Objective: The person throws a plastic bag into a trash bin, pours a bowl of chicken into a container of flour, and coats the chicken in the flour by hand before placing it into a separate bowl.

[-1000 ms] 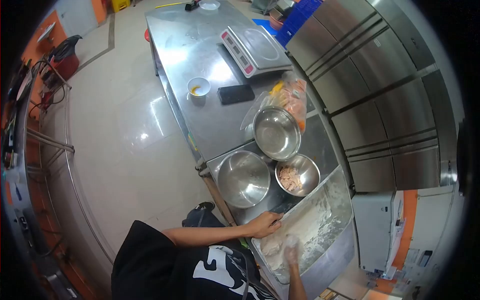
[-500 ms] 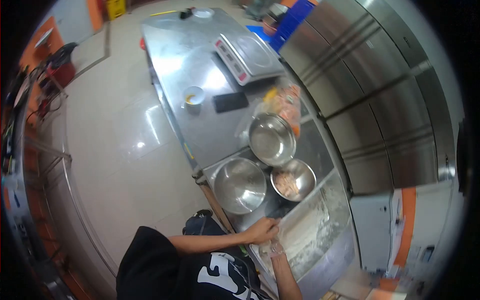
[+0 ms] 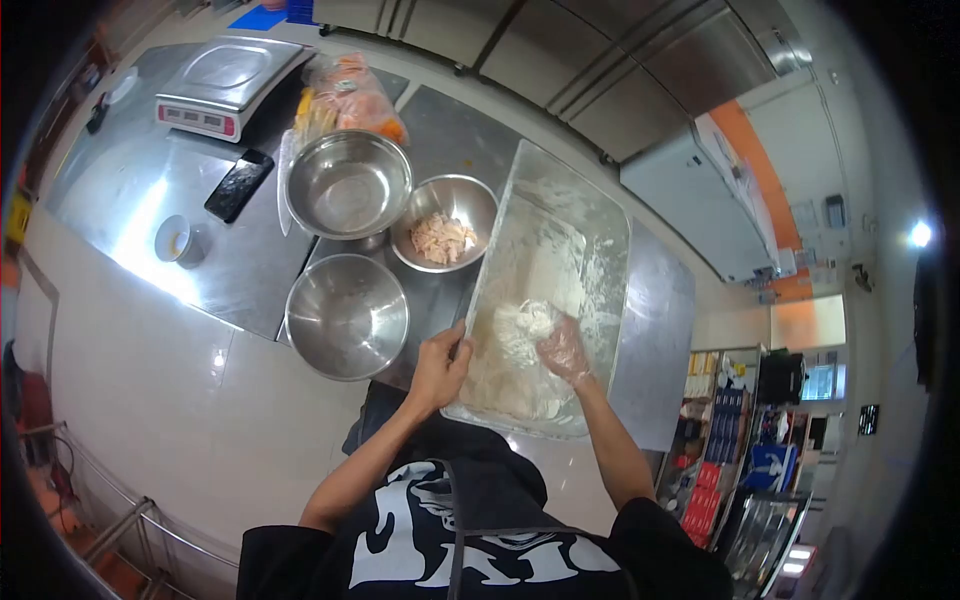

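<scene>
The left hand (image 3: 441, 371) holds the left rim of the tub (image 3: 627, 262), near the worktop's (image 3: 657, 335) front edge. The gloved right hand (image 3: 562, 351) is inside, at white powder (image 3: 556, 268); its fingers' grip I cannot tell. The step seems powder mixing; the next move calls for a steady tub.

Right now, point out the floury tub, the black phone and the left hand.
Floury tub (image 3: 566, 184): head view, far inner wall.
Black phone (image 3: 239, 186): head view, middle of its face.
Left hand (image 3: 439, 372): head view, back of the hand.
</scene>
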Motion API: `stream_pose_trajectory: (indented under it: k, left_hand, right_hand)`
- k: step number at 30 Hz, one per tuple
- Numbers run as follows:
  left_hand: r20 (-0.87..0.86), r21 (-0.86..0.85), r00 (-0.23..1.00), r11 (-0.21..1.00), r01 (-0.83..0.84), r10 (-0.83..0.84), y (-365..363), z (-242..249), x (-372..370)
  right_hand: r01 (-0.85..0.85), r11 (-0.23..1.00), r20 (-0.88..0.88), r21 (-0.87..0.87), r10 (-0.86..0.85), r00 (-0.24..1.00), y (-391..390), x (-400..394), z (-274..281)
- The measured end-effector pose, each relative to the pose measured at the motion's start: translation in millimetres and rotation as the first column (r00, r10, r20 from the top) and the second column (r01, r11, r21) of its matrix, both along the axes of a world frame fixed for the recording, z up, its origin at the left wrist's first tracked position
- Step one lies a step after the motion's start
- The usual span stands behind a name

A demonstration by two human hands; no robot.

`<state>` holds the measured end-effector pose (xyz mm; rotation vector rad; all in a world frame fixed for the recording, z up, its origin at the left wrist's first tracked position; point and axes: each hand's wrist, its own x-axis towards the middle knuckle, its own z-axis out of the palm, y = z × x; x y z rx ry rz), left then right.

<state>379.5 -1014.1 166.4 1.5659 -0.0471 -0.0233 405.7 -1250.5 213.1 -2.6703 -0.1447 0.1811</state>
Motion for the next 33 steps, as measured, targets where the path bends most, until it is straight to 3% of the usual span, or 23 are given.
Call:
stream_pose_trajectory:
  k: [1, 3, 4, 5, 7, 8, 10, 12, 15, 18, 24, 25, 26, 27, 29, 30, 32, 33]
  left_hand:
    - [-0.007, 0.005, 1.0, 1.0, 0.02, -0.02, -1, -1, 0]
    - [-0.017, 0.003, 1.0, 1.0, 0.026, -0.026, 0, -3, 2]
    - [-0.022, 0.009, 0.999, 0.999, 0.04, -0.039, 0, -3, 1]
    - [-0.035, 0.028, 0.998, 0.998, 0.053, -0.052, 1, -2, 1]
    - [-0.056, 0.065, 0.996, 0.995, 0.071, -0.068, 2, 1, 3]
    - [-0.055, 0.071, 0.996, 0.995, 0.077, -0.073, 3, 2, 3]
    - [-0.038, 0.081, 0.998, 0.995, 0.055, -0.052, 2, 5, 3]
    - [-0.06, 0.066, 0.996, 0.995, 0.068, -0.064, 0, -2, 3]
    - [-0.081, 0.066, 0.994, 0.995, 0.079, -0.073, 0, 2, 2]
    - [-0.053, 0.067, 0.997, 0.996, 0.061, -0.058, 1, -1, 5]
    - [-0.003, 0.068, 0.999, 0.997, 0.041, -0.041, -2, -9, 2]
    - [0.019, 0.076, 1.0, 0.997, 0.019, -0.021, -2, -9, 3]
    - [0.024, 0.081, 0.999, 0.996, 0.029, -0.031, -1, -6, 4]
    - [0.011, 0.074, 0.999, 0.997, 0.04, -0.041, 0, -2, 4]
    - [-0.007, 0.058, 0.999, 0.997, 0.051, -0.05, -1, 3, 4]
    - [-0.03, 0.064, 0.997, 0.996, 0.067, -0.065, 0, 3, 5]
    - [-0.061, 0.076, 0.995, 0.993, 0.085, -0.08, 1, 3, 3]
    - [-0.043, 0.077, 0.997, 0.995, 0.07, -0.067, 0, 3, 4]
  right_hand:
    - [0.02, 1.0, -0.007, 0.005, -0.02, 1.0, -17, 0, -24]
    - [-0.239, 0.968, 0.353, 0.08, 0.197, 0.915, -40, 4, -63]
    - [-0.097, 0.948, 0.012, 0.304, 0.098, 0.995, -54, -1, -56]
    - [-0.086, 0.947, 0.011, 0.31, 0.087, 0.996, -42, -1, -29]
    - [-0.077, 0.692, -0.112, 0.717, 0.223, 0.968, -9, 8, 19]
    - [-0.074, 0.689, -0.109, 0.721, 0.218, 0.97, -3, 15, 23]
    - [-0.193, 0.879, 0.011, 0.437, 0.21, 0.978, 6, 33, 25]
    - [-0.401, 0.913, 0.375, 0.069, 0.349, 0.859, -9, 65, -65]
    - [-0.427, 0.903, 0.408, 0.053, 0.371, 0.834, 12, 43, -119]
    - [-0.493, 0.87, 0.435, 0.032, 0.432, 0.79, 31, 20, -135]
    - [-0.451, 0.867, 0.173, -0.211, 0.488, 0.856, 38, -31, -125]
    - [-0.454, 0.883, -0.139, -0.12, 0.438, 0.888, 42, -29, -109]
    - [-0.426, 0.904, -0.441, -0.031, 0.37, 0.818, 46, -24, -94]
    - [-0.416, 0.909, -0.437, -0.031, 0.362, 0.824, 40, -21, -89]
    - [-0.364, 0.927, -0.221, -0.088, 0.338, 0.915, 16, -20, -76]
    - [-0.367, 0.926, -0.228, -0.09, 0.339, 0.913, 9, -22, -69]
    - [-0.229, 0.937, 0.161, -0.262, 0.276, 0.948, 2, -28, -54]
    - [-0.228, 0.939, 0.161, -0.257, 0.274, 0.948, 4, -25, -43]
